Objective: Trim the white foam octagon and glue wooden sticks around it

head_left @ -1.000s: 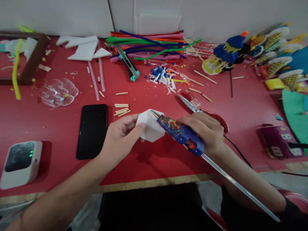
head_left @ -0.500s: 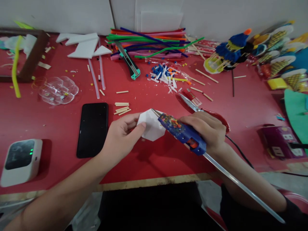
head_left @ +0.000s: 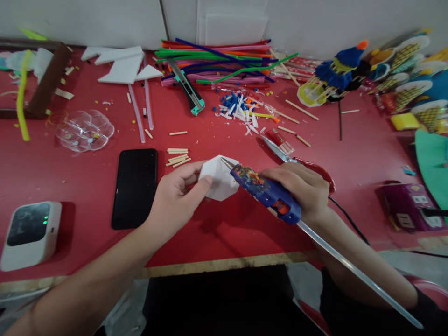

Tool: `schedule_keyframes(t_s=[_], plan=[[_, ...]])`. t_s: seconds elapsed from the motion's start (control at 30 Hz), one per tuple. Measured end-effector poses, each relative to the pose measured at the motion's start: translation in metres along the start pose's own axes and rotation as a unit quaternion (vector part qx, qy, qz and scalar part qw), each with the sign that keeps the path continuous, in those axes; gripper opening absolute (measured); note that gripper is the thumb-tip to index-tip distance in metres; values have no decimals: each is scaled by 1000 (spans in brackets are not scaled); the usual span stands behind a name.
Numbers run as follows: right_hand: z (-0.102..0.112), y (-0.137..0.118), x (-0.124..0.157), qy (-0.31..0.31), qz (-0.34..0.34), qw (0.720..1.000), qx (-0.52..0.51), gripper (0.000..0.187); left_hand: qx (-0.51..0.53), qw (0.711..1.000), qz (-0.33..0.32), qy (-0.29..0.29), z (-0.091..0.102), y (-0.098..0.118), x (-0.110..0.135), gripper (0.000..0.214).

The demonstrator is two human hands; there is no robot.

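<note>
My left hand (head_left: 177, 196) pinches a white foam hexagon piece (head_left: 219, 179) by its left edge, just above the red table (head_left: 224, 219). My right hand (head_left: 301, 191) grips a blue glue gun (head_left: 266, 192) smeared with coloured glue. Its metal nozzle touches the top edge of the white piece. A clear glue stick (head_left: 353, 273) juts from the gun's back along my right forearm. Red-handled scissors (head_left: 297, 161) lie just behind my right hand.
A black phone (head_left: 136, 186) lies left of my hand, with a white device (head_left: 30, 233) at the near left. Short wooden sticks (head_left: 177, 157), a utility knife (head_left: 187, 91), coloured straws (head_left: 217, 60), a clear plastic tray (head_left: 84, 130) and finished crafts (head_left: 336, 74) sit farther back.
The white piece has tilted and lifted slightly in my left hand. The glue gun stays at its top edge, shifted a little to the right.
</note>
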State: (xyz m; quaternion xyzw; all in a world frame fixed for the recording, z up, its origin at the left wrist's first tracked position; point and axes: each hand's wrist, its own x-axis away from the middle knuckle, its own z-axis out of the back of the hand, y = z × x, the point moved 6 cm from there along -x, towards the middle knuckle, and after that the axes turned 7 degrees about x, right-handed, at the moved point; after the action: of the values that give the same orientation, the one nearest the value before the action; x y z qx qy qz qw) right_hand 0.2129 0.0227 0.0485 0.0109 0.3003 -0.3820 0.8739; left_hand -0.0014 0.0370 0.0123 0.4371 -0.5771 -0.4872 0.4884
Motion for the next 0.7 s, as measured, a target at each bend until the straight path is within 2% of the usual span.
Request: schedule_keyframes(t_s=[0.5, 0.7], plan=[[2, 1, 1, 14, 7, 1000, -10, 19, -96, 994, -50, 15, 3, 3, 1, 30], [2, 1, 0, 14, 5, 1000, -5, 19, -88, 996, -19, 30, 4, 2, 2, 33]])
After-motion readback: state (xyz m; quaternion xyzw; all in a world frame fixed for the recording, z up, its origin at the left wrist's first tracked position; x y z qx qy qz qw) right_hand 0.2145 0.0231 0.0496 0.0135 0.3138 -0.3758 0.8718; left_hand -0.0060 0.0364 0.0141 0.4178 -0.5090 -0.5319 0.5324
